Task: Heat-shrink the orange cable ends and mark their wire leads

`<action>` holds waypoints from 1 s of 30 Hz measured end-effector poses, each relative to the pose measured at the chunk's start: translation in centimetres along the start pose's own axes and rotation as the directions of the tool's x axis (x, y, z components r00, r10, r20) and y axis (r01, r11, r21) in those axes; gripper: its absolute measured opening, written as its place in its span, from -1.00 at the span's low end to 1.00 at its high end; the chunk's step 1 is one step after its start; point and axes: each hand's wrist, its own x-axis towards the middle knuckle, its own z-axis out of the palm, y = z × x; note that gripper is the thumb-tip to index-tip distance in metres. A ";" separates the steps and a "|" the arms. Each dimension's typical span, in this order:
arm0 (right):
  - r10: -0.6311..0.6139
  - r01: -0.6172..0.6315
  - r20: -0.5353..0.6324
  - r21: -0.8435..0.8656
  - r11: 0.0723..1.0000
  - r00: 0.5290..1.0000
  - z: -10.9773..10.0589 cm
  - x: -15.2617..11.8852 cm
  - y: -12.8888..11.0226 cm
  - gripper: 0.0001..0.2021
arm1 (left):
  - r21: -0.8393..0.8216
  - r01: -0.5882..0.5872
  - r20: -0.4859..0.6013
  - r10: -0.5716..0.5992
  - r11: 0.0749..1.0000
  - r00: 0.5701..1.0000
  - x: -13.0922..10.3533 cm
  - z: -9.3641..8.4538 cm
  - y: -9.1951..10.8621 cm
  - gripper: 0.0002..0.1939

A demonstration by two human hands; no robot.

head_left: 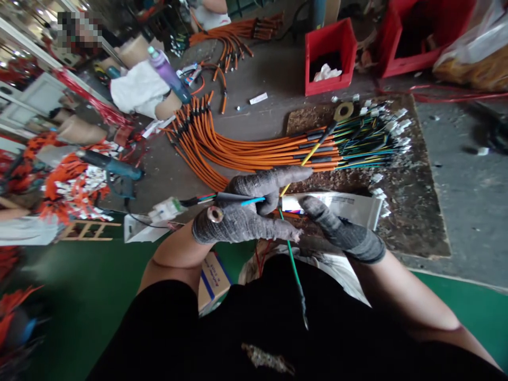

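My left hand [254, 206], in a grey knit glove, is closed around a wire harness whose black sleeve [230, 198] crosses the palm. A white connector [165, 209] sticks out to the left. A blue wire end [253, 201] lies over the fingers. From the same hand a yellow wire [313, 151] with a ring lug runs up and a green wire [294, 264] with a lug hangs down. My right hand [345, 227], also gloved, has its thumb on a silvery white printed packet [345, 205]; its other fingers are hidden behind.
A bundle of orange cables [246, 145] with white connectors lies across a worn brown board [428, 211] on the grey table. Red bins [329, 84], a purple bottle [169, 71] and a blue heat gun [115, 164] surround it. Another person's arm shows at the top.
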 end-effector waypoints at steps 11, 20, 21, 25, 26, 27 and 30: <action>-0.602 0.470 0.149 -0.775 0.421 0.785 0.4 -0.3 -3.1 -0.49 | -0.212 -0.087 -0.069 0.073 0.973 0.995 0.1 0.8 -1.1 -0.21; -0.671 0.377 0.143 -0.900 0.218 0.728 -0.3 0.5 -2.2 -0.65 | -0.082 -0.270 -0.230 0.246 0.959 0.942 5.2 1.5 -3.5 -0.61; -0.683 0.369 0.166 -0.915 0.162 0.711 -0.2 0.5 -2.1 -0.69 | -0.072 -0.265 -0.224 0.243 0.962 0.944 5.9 1.4 -3.8 -0.60; -0.694 0.353 0.228 -0.935 0.041 0.683 0.1 1.0 -1.6 -0.75 | -0.077 -0.150 -0.209 0.132 0.986 0.969 7.6 1.0 -4.0 -0.58; -0.699 0.356 0.225 -0.933 0.045 0.678 0.2 1.2 -1.5 -0.75 | -0.073 -0.118 -0.210 0.100 0.990 0.972 7.7 1.0 -3.9 -0.58; -0.702 0.362 0.222 -0.931 0.054 0.677 0.2 1.3 -1.3 -0.76 | -0.066 -0.097 -0.212 0.081 0.993 0.974 7.8 1.0 -3.7 -0.59; -0.677 0.363 0.203 -0.926 0.101 0.707 0.3 1.2 -1.0 -0.77 | -0.039 -0.062 -0.221 0.052 0.997 0.974 7.8 1.1 -3.4 -0.61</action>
